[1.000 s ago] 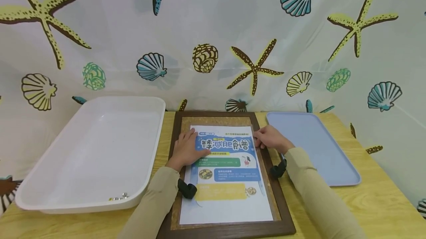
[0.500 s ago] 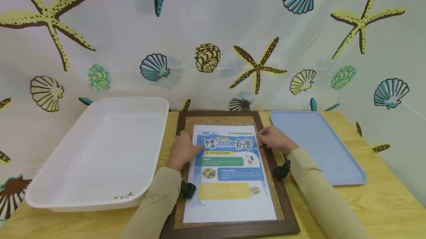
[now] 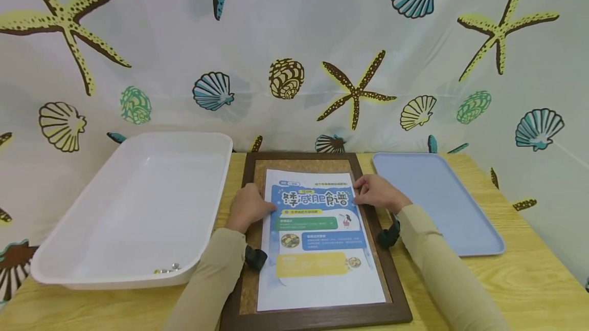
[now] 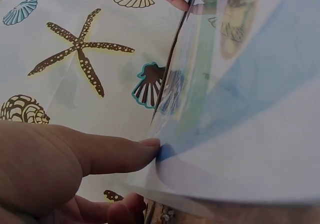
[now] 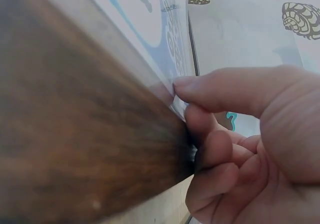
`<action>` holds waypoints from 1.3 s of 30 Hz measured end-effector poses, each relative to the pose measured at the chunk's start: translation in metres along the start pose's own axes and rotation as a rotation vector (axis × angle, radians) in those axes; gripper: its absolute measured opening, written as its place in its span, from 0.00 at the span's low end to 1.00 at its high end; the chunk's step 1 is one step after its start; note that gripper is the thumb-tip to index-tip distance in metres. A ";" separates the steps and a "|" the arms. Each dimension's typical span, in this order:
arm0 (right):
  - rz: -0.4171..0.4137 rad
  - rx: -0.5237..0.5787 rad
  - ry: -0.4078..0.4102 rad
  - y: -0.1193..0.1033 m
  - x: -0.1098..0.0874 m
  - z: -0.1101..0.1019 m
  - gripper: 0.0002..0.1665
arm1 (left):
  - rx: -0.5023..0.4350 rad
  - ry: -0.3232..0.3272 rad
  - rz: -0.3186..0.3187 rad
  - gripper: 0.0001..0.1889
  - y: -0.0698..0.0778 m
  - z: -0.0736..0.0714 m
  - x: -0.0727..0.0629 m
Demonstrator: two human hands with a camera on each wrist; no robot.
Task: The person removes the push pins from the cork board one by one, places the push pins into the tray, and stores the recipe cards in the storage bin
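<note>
A printed poster sheet (image 3: pixel 317 290), white with blue, green and yellow blocks and Chinese lettering, lies over the cork board (image 3: pixel 248 290) with its dark brown wooden frame (image 3: pixel 322 318). At its upper left edge my left hand (image 3: pixel 248 208) pinches the sheet; in the left wrist view the thumb (image 4: pixel 120 154) presses on top, with fingers below. My right hand (image 3: pixel 379 193) holds the upper right edge. The right wrist view shows the thumb and index finger pinching that edge (image 5: pixel 172 96) beside the wooden frame (image 5: pixel 90 124); the other fingers curl against the frame's side.
To the left stands a large white tray (image 3: pixel 138 208) with a few small shiny metal bits (image 3: pixel 167 269) near its front edge. A light blue tray (image 3: pixel 442 203) lies on the right. Behind the wooden table (image 3: pixel 520 290) hangs a shell-and-starfish curtain (image 3: pixel 294 29).
My left hand has drawn back from lying flat on the sheet to its left edge. The sheet's lower part has shifted slightly right. The right hand stays at the right edge, its fingers slightly rearranged.
</note>
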State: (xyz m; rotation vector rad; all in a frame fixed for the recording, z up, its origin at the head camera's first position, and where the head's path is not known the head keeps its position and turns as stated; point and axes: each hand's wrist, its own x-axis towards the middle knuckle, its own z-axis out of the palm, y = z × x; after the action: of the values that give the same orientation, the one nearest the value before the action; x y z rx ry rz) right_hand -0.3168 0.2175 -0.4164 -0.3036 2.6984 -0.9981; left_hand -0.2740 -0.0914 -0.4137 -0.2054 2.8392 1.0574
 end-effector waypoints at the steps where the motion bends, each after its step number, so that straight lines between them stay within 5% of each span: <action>1: 0.002 -0.003 0.002 0.000 0.000 0.000 0.23 | -0.008 -0.008 0.001 0.16 0.000 0.000 0.001; 18: 0.031 0.000 0.017 -0.001 -0.002 -0.003 0.23 | -0.204 -0.159 -0.065 0.14 0.005 0.000 0.006; 33: -0.008 0.029 -0.009 0.003 -0.004 -0.004 0.22 | -0.328 -0.175 -0.007 0.22 0.004 -0.002 0.010; 39: -0.040 0.069 -0.054 0.011 -0.005 -0.005 0.24 | -0.436 -0.126 0.040 0.21 0.004 -0.007 0.011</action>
State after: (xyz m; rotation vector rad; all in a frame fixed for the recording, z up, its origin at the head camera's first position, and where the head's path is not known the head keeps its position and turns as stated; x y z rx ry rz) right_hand -0.3145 0.2306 -0.4188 -0.3665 2.6126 -1.0761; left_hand -0.2857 -0.0942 -0.4078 -0.1094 2.4781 1.6251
